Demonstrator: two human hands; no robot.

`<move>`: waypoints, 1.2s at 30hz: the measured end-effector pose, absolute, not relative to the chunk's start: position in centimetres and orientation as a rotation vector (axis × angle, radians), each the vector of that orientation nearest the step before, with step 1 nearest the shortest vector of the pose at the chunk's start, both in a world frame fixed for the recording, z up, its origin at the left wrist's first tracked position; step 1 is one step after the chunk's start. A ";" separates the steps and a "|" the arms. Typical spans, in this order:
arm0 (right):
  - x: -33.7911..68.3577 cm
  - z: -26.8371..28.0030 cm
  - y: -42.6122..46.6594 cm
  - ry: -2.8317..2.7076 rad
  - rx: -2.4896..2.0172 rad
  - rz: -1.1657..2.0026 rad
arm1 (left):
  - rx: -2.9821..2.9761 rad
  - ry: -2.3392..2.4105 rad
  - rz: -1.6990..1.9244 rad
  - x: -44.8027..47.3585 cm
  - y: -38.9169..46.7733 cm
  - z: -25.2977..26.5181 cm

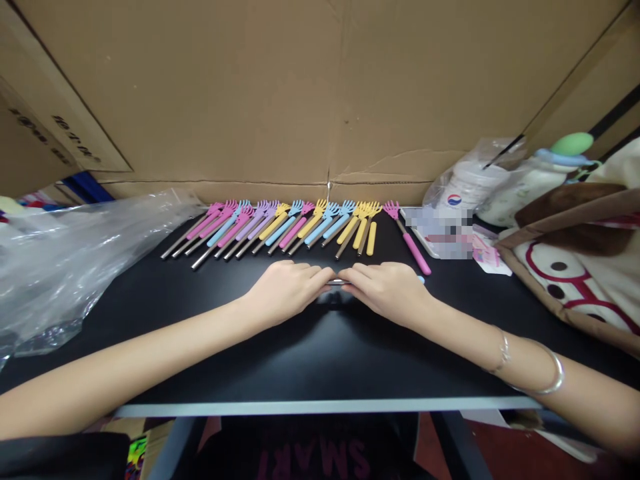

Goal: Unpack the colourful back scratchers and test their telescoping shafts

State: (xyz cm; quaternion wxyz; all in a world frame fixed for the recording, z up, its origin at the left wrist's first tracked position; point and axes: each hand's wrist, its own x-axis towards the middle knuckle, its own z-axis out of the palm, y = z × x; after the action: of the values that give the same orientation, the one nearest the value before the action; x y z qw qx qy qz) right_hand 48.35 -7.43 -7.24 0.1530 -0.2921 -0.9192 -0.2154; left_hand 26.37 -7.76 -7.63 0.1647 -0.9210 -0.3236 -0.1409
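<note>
My left hand [287, 288] and my right hand [387, 290] meet near the middle of the black table, both closed on one back scratcher. A short piece of its metal rod [339, 282] shows between my fingertips, and a light blue end [421, 279] pokes out past my right hand. The rest of it is hidden by my hands. Behind them lies a row of several back scratchers [270, 230] with pink, blue, purple and yellow claws and handles. A separate pink back scratcher [414, 253] lies to the right of the row.
Clear plastic wrap [75, 267] covers the table's left side. At the right are a Pepsi cup [460, 193] in a plastic bag, a bottle with a green top [545, 170] and a cartoon-patterned bag [575, 273]. A cardboard wall [250, 93] stands behind the black table [320, 367].
</note>
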 end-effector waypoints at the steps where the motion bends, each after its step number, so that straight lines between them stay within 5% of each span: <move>1: 48.3 -7.2 -7.4 -2.635 -0.837 -0.643 | -2.617 -0.913 -0.405 26.3 -7.8 -7.6; 11: 53.3 -5.9 -4.6 -2.600 -0.924 -0.863 | -2.425 -1.011 -0.387 20.5 -6.1 -7.3; 25: 61.8 -4.8 -3.1 -2.603 -1.252 -0.644 | -2.453 -1.006 -0.273 15.1 -5.0 -5.4; 36: 64.2 -5.0 -2.4 -2.530 -1.320 -0.787 | -2.450 -1.116 -0.302 13.7 -5.3 -5.6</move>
State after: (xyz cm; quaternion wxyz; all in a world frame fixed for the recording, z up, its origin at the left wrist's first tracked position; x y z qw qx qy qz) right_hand 64.24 -2.43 -4.99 0.0905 -0.4441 -0.8512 -0.2647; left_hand 13.73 -5.30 -5.58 0.2143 -0.8833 -0.4024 -0.1089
